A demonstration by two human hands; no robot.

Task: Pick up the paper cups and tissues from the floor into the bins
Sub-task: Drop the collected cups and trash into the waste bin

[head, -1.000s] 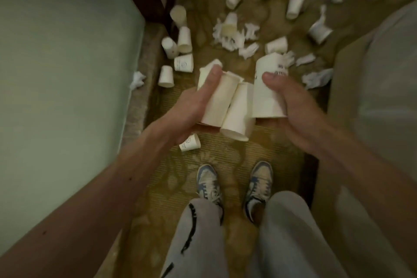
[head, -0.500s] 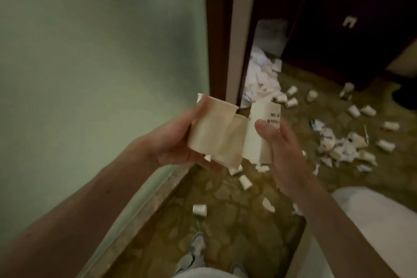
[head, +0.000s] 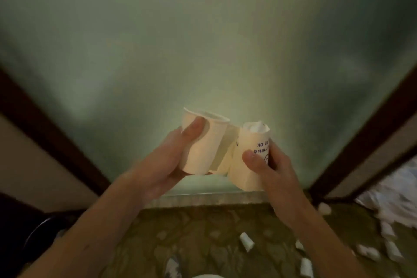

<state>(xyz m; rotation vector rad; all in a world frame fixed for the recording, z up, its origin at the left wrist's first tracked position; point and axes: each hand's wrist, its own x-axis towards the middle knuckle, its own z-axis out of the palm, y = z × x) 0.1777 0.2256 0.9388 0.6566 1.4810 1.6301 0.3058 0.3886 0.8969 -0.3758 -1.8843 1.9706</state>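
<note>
Hands: two, both raised in front of the green panel [head: 203, 40], close side by side
Left hand [head: 164, 165]: curled round the plain cup [head: 203, 153], thumb flat across its front, cup mouth tipped up and away
Right hand [head: 274, 171]: gripping the printed cup [head: 244, 142], thumb over the blue lettering, print reading upside down
Middle cup [head: 222, 158]: one, wedged between those two and mostly hidden; which hand carries it, cannot tell
Tissue wad [head: 257, 127]: one, white, stuffed into the printed cup's mouth and poking above the rim
Cups in hand: three counted, all held well above the floor
Floor cups [head: 246, 241]: three made out clearly, lying on the carpet [head: 203, 232] at lower right; more white pieces toward the right edge, too blurred to count
Tissue heap [head: 394, 198]: one white pile at the far right, beyond the right-hand frame
Dark frames [head: 370, 140]: two, one slanting down each side of the panel
Shoe [head: 172, 265]: one toe showing at the bottom edge
Dark round rim [head: 38, 230]: one, lower left, too dark to name
</note>
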